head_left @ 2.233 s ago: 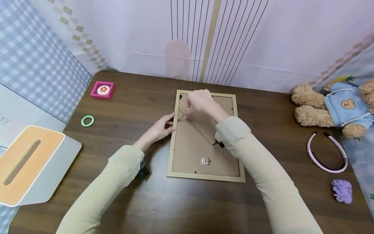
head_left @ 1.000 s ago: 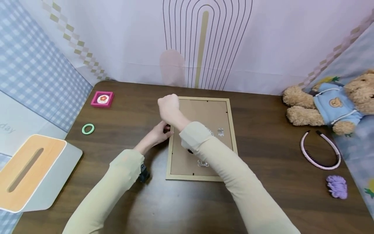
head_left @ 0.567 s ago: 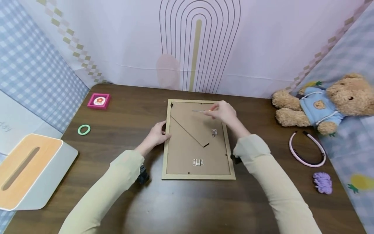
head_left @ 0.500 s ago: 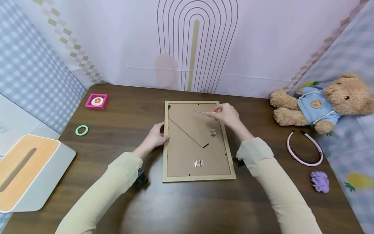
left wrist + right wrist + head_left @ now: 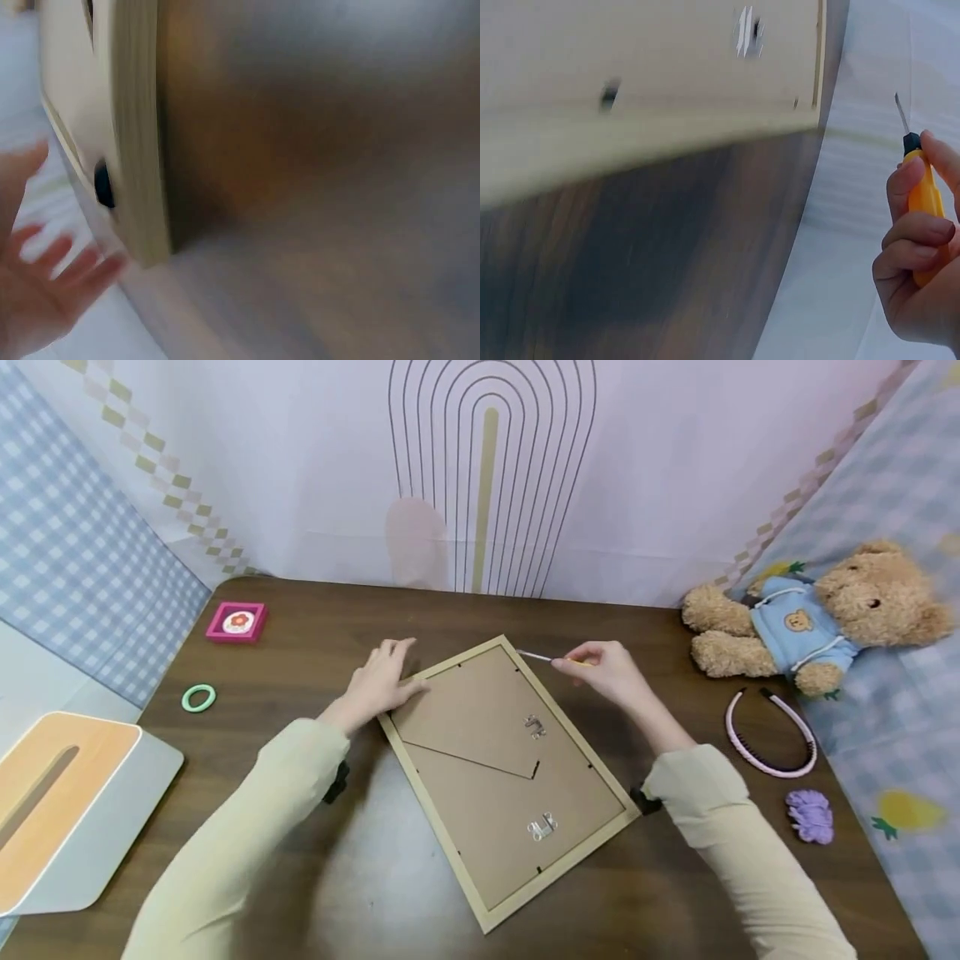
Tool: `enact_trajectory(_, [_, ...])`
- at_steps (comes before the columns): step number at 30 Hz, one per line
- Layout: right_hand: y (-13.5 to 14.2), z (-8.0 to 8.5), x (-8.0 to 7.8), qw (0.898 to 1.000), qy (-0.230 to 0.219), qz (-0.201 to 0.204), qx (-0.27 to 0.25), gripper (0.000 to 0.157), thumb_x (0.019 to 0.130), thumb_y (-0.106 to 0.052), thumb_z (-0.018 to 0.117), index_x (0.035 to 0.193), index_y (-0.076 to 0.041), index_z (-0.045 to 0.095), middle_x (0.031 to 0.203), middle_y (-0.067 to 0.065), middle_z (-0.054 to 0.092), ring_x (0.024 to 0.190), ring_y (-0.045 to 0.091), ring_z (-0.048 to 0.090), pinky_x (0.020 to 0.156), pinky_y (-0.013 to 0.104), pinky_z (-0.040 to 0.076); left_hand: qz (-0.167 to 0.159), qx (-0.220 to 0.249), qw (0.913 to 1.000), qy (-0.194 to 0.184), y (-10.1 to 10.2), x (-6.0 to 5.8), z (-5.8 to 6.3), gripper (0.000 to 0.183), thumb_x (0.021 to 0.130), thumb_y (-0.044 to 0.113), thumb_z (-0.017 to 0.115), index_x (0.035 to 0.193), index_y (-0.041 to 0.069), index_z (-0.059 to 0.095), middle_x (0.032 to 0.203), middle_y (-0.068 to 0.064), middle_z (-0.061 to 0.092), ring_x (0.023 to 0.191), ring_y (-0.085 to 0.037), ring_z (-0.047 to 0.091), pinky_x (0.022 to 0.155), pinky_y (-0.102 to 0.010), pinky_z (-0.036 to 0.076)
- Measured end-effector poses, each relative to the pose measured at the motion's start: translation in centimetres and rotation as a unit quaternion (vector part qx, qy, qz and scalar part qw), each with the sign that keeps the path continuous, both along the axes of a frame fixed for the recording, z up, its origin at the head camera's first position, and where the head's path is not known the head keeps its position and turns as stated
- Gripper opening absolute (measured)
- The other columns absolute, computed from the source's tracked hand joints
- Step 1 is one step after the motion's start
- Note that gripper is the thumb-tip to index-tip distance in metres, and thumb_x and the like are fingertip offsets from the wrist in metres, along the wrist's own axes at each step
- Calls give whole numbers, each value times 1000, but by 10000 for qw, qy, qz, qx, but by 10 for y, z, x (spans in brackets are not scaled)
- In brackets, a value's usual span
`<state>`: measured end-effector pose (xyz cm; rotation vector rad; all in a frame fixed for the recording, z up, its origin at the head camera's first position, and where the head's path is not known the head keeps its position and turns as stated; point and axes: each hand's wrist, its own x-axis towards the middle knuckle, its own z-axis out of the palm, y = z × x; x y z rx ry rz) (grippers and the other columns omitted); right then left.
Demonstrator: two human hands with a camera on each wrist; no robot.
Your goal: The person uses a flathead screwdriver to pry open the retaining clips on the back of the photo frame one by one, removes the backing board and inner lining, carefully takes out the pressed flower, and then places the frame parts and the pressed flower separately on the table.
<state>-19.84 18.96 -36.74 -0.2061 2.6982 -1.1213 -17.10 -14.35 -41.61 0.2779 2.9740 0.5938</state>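
Observation:
A picture frame (image 5: 480, 760) lies back side up on the table, turned at an angle. Its brown backing carries metal hangers (image 5: 542, 827), a stand flap with a slanted seam and small dark tabs along the edge. By the frame's left corner is my left hand (image 5: 378, 681), fingers spread, thumb over the border; in the left wrist view a black turn tab (image 5: 103, 184) shows at that corner. My right hand (image 5: 611, 672) grips a small screwdriver (image 5: 924, 191) by its yellow handle, its thin metal shaft pointing left close to the frame's upper right edge.
A tissue box (image 5: 142, 818) with a wooden lid stands at the left. Beyond it are a green ring (image 5: 198, 687) and a pink box (image 5: 255, 623). On the right lie a teddy bear (image 5: 802, 620), a headband (image 5: 808, 727) and a purple scrunchie (image 5: 810, 817).
The picture frame has turned counterclockwise on the table. My right hand, which was bent over the frame's upper left side, has moved right with the screwdriver. My left hand's fingers have spread.

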Motion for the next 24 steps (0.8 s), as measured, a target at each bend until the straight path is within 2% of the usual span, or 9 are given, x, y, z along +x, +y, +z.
enact_trajectory(2, [-12, -2, 2, 9997, -122, 154, -124, 35, 82, -38, 68, 95, -6, 69, 67, 5, 68, 65, 15, 60, 57, 22, 44, -616, -365, 9972, -210, -2, -20, -5, 58, 90, 39, 57, 137, 10, 41, 132, -19, 49, 118, -38, 49, 83, -56, 48])
enact_trajectory(4, [-20, -3, 4, 9994, -173, 276, -132, 33, 82, -37, 69, 94, -7, 69, 71, 10, 69, 63, 14, 58, 55, 22, 43, -971, -585, 9928, -385, -1, -31, -8, 46, 91, 36, 56, 130, 10, 51, 124, -16, 57, 111, -34, 57, 83, -52, 50])
enact_trajectory(9, [-20, -5, 6, 9995, -27, 295, 105, 29, 82, -37, 69, 92, -9, 69, 69, 11, 68, 58, 12, 54, 51, 23, 37, -1311, -523, 9898, -176, 2, -33, -6, 33, 93, 22, 55, 120, 5, 61, 110, -15, 65, 98, -30, 62, 81, -46, 52])
enact_trajectory(13, [-19, -6, 6, 9986, -110, 464, 223, 30, 83, -37, 68, 95, -10, 69, 69, 13, 66, 54, 13, 51, 48, 23, 35, -1160, -102, 9931, -155, -7, -11, -7, 36, 91, 16, 55, 122, -2, 57, 109, -21, 63, 99, -34, 60, 82, -51, 50])
enact_trajectory(16, [-24, -7, 7, 9971, -151, 694, 283, 27, 84, -35, 67, 98, -11, 69, 73, 17, 68, 52, 12, 48, 47, 22, 33, -528, 476, 9960, -543, -9, 20, -10, 43, 89, 13, 55, 128, -6, 50, 116, -28, 55, 97, -38, 59, 76, -50, 53])
enact_trajectory(18, [-29, -9, 8, 9954, -116, 910, 271, 25, 84, -32, 67, 100, -12, 71, 80, 16, 70, 53, 11, 47, 47, 21, 33, 13, 1046, 9891, -1034, -7, 45, -13, 51, 89, 11, 54, 134, -7, 41, 125, -32, 44, 86, -37, 62, 65, -44, 57])
enact_trajectory(21, [-40, -16, 9, 9910, 20, 1319, 243, 24, 84, -29, 68, 101, -12, 72, 92, 11, 72, 62, 10, 51, 53, 20, 38, 632, 1849, 9671, -1629, -1, 75, -17, 59, 90, 9, 53, 140, -7, 27, 132, -33, 28, 64, -27, 62, 46, -28, 54])
enact_trajectory(22, [-45, -19, 10, 9895, 31, 1429, 218, 23, 84, -28, 68, 101, -12, 73, 96, 10, 72, 65, 11, 52, 54, 20, 39, 723, 2068, 9599, -1750, 0, 82, -17, 62, 90, 8, 53, 142, -8, 23, 133, -34, 24, 60, -25, 61, 45, -27, 54])
enact_trajectory(24, [-54, -24, 11, 9857, 134, 1648, 336, 23, 84, -29, 69, 101, -14, 73, 101, 8, 72, 70, 11, 53, 57, 20, 38, 745, 2095, 9610, -1642, 0, 86, -17, 69, 88, 9, 57, 142, -10, 19, 134, -34, 21, 65, -24, 62, 53, -30, 56])
